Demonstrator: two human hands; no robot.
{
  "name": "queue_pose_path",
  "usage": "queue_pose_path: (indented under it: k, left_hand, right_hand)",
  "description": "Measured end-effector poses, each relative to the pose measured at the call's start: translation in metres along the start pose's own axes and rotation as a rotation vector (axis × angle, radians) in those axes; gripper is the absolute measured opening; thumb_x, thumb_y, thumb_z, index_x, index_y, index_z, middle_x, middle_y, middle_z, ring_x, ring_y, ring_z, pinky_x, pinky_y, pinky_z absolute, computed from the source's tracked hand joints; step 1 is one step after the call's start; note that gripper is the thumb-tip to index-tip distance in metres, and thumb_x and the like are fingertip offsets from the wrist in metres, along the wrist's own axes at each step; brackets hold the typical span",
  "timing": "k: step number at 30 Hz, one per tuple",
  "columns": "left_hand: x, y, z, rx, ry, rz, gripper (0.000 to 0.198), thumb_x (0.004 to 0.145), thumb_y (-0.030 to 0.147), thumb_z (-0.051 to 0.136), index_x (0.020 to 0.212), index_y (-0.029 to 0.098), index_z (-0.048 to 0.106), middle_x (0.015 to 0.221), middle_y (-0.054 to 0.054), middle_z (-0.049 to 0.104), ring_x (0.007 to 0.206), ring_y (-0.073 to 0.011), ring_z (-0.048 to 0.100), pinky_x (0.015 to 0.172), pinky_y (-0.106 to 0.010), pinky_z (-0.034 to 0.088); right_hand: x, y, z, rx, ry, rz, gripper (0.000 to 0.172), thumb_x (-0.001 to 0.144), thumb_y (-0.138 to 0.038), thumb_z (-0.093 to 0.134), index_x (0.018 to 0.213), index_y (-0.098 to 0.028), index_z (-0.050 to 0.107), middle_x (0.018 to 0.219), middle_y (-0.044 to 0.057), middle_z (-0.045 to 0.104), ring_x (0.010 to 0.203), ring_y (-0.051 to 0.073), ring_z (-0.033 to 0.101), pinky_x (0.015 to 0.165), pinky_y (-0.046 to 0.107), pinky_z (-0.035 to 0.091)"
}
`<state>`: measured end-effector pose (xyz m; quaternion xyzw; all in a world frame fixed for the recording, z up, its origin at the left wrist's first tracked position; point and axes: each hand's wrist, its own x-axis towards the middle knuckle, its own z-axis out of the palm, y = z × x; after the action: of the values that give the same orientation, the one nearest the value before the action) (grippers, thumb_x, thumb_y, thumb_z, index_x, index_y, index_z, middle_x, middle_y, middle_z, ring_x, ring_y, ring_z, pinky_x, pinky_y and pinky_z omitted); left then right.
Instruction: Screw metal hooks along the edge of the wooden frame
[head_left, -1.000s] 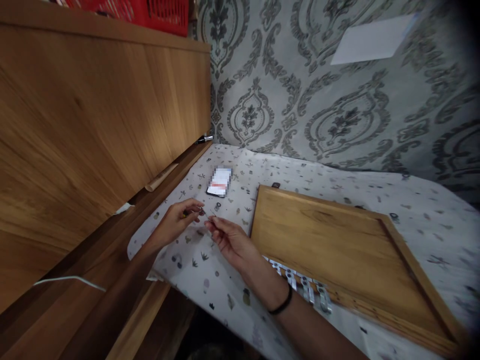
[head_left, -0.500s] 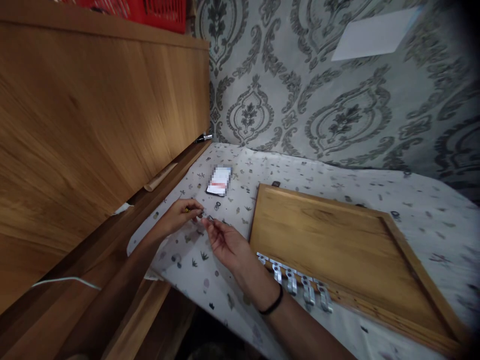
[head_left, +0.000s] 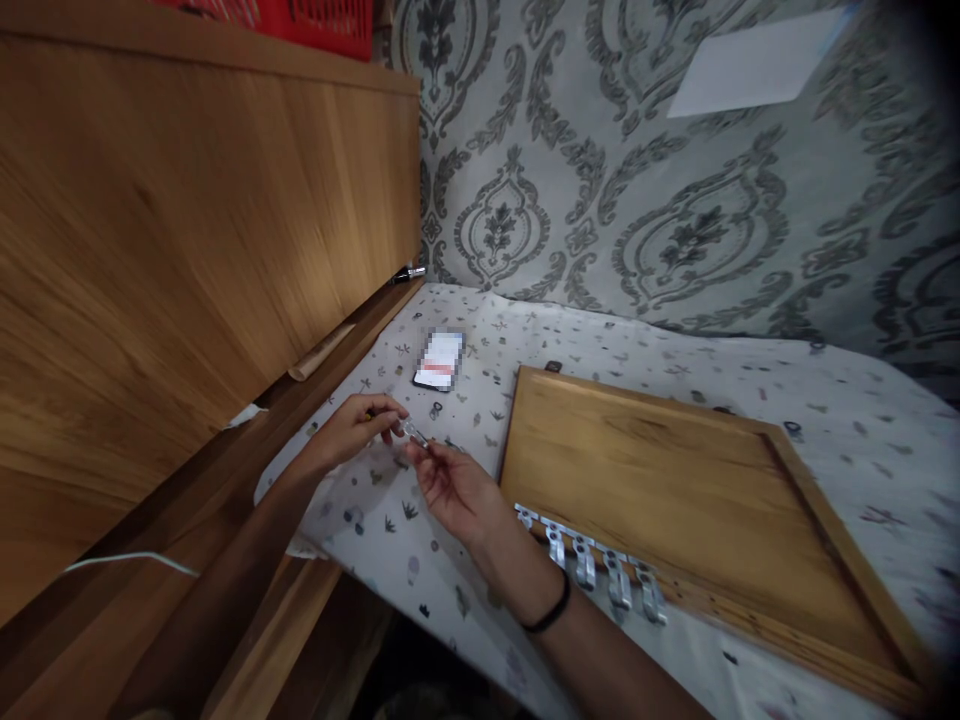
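My left hand (head_left: 358, 428) is closed, its thumb and fingers pinching at one end of a small shiny metal piece (head_left: 413, 432). A bit of yellow shows between those fingers, too small to name. My right hand (head_left: 454, 490), palm turned up, pinches the other end of the metal piece between thumb and fingertips. Both hands are above the patterned white cloth (head_left: 409, 570), left of a framed wooden panel (head_left: 645, 455). Several silver metal hinges (head_left: 585, 562) lie in a row along the panel's near edge, just beyond my right wrist.
A phone (head_left: 440, 360) with a lit screen lies on the cloth behind my hands. On the left stands a large wooden cabinet side (head_left: 210, 220), with a red basket (head_left: 330, 25) on top. A patterned wall (head_left: 570, 200) closes off the back.
My fingertips are slightly farther apart, and more of the metal piece shows between them. My left hand has shifted a little up and left. The panel, hinges and phone stay put.
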<state>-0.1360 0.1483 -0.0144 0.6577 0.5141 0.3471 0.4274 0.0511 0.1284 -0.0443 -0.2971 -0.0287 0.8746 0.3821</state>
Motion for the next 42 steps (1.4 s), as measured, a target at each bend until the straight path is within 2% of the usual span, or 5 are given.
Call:
queue_pose_path:
  k: [10, 16, 25, 33, 42]
  left_hand:
    - [-0.012, 0.023, 0.001, -0.021, 0.012, 0.02, 0.036, 0.085, 0.047, 0.068, 0.098, 0.013, 0.072, 0.073, -0.003, 0.07, 0.062, -0.0131, 0.063, 0.05, -0.02, 0.039]
    - [-0.024, 0.047, 0.013, 0.003, 0.023, 0.066, 0.037, 0.088, 0.051, 0.064, 0.091, 0.014, 0.07, 0.082, -0.006, 0.072, 0.066, -0.0134, 0.063, 0.052, -0.02, 0.04]
    - [-0.039, 0.072, 0.041, -0.222, -0.07, -0.059, 0.043, 0.083, 0.054, 0.072, 0.099, 0.015, 0.067, 0.08, -0.006, 0.07, 0.063, -0.0117, 0.06, 0.043, -0.016, 0.025]
    - [-0.038, 0.084, 0.066, -0.165, -0.165, -0.051, 0.034, 0.081, 0.044, 0.073, 0.098, 0.015, 0.066, 0.075, -0.003, 0.07, 0.059, -0.0105, 0.058, 0.044, -0.017, 0.027]
    - [-0.035, 0.094, 0.101, -0.023, -0.347, 0.033, 0.031, 0.088, 0.045, 0.064, 0.077, 0.015, 0.063, 0.068, -0.001, 0.066, 0.058, -0.0101, 0.055, 0.053, -0.02, 0.04]
  right_hand:
    - [-0.008, 0.005, -0.004, -0.119, -0.122, -0.136, 0.008, 0.087, -0.01, 0.072, 0.08, -0.011, 0.068, 0.072, 0.007, 0.076, 0.06, 0.01, 0.072, 0.047, 0.011, 0.051]
    - [-0.035, 0.009, -0.003, -0.254, -0.164, -0.432, 0.033, 0.073, -0.036, 0.091, 0.082, -0.016, 0.066, 0.078, 0.005, 0.079, 0.062, 0.011, 0.072, 0.051, 0.015, 0.051]
    - [-0.075, 0.013, -0.025, -0.742, -0.106, -0.958, 0.034, 0.088, -0.053, 0.072, 0.086, -0.021, 0.061, 0.082, 0.003, 0.075, 0.067, 0.016, 0.075, 0.051, 0.021, 0.054]
    - [-0.097, 0.019, -0.056, -0.92, -0.048, -1.071, 0.02, 0.096, -0.04, 0.065, 0.089, -0.022, 0.066, 0.079, 0.003, 0.076, 0.067, 0.014, 0.074, 0.054, 0.021, 0.056]
    - [-0.134, 0.023, -0.083, -0.95, 0.022, -1.051, 0.027, 0.097, -0.047, 0.06, 0.089, -0.022, 0.065, 0.08, 0.004, 0.076, 0.058, 0.013, 0.068, 0.055, 0.025, 0.056]
